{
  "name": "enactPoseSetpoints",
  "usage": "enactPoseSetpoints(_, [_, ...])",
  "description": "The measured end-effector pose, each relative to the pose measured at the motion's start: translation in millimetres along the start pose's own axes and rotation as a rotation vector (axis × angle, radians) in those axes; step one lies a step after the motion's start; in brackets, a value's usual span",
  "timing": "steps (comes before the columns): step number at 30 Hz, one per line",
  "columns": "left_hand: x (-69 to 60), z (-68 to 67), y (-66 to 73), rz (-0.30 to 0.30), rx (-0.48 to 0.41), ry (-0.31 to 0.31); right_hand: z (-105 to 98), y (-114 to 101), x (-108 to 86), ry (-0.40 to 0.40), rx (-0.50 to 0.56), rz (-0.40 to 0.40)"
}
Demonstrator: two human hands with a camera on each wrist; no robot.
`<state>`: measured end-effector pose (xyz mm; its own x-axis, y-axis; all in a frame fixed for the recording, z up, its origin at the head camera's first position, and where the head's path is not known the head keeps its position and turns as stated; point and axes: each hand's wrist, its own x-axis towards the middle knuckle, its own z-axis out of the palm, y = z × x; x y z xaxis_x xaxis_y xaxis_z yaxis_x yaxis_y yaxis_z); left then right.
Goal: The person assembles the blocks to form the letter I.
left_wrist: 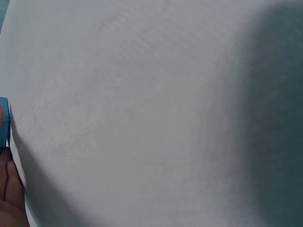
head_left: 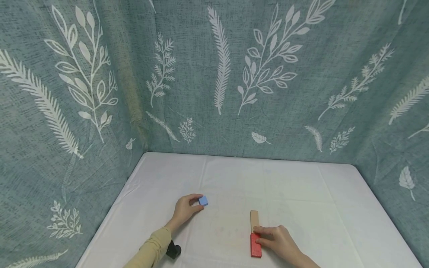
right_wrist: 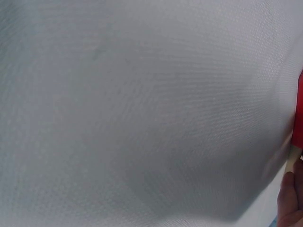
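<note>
My left hand [head_left: 185, 210] pinches a small blue block [head_left: 203, 201] between thumb and fingers, left of the table's middle. The left wrist view catches only part of the blue block [left_wrist: 4, 122] and some fingertips at its left edge. To the right, a red block [head_left: 256, 246] lies lengthwise in line with a narrow bare-wood block [head_left: 254, 219], their ends meeting. At that joint my right hand [head_left: 279, 240] grips the red block, one finger lying by the wooden one. In the right wrist view, the red block [right_wrist: 298, 118] shows partly at the right edge.
A white cloth [head_left: 221, 175] covers the table. Green-blue curtains [head_left: 201, 74] with white leaf prints surround its back and sides. A black device [head_left: 173, 250] is beside the left sleeve [head_left: 152, 245].
</note>
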<state>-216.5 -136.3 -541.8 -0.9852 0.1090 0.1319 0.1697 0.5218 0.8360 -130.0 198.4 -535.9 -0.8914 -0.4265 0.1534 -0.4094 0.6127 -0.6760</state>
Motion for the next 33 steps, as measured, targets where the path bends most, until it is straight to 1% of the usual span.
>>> enactPoseSetpoints(8, [1.0, -0.1, -0.9, -0.011, -0.036, 0.006, -0.2, -0.3, -0.3, 0.011, -0.004, -0.019])
enactPoseSetpoints(15, [2.6, -0.7, 0.3, -0.023, -0.036, 0.007, -1.4, -1.0, -0.2, 0.009, -0.006, -0.019])
enactPoseSetpoints(19, [4.1, -2.2, 3.4, -0.035, -0.044, -0.011, -1.5, -1.0, -0.4, 0.003, -0.009, -0.016])
enactPoseSetpoints(20, [4.7, -2.7, 4.1, -0.024, -0.037, -0.019, -1.5, -1.0, -0.4, 0.002, -0.009, -0.016])
enactPoseSetpoints(23, [7.1, -3.9, 7.4, -0.022, -0.030, -0.037, -1.7, -1.2, -0.2, -0.002, -0.004, -0.020])
enactPoseSetpoints(25, [9.4, -4.6, 10.3, -0.007, -0.026, -0.045, -2.1, -1.7, 0.0, -0.003, -0.001, -0.024])
enactPoseSetpoints(27, [12.5, -5.4, 14.6, -0.007, -0.037, -0.049, -2.5, -2.2, 0.2, -0.005, 0.002, -0.023])
enactPoseSetpoints(29, [16.0, -6.4, 19.0, 0.010, -0.034, -0.054, -2.8, -2.6, 0.5, -0.009, 0.005, -0.016])
enactPoseSetpoints(33, [23.8, -8.5, 28.6, 0.021, -0.031, -0.061, -3.5, -3.1, 0.7, -0.018, 0.003, -0.002])
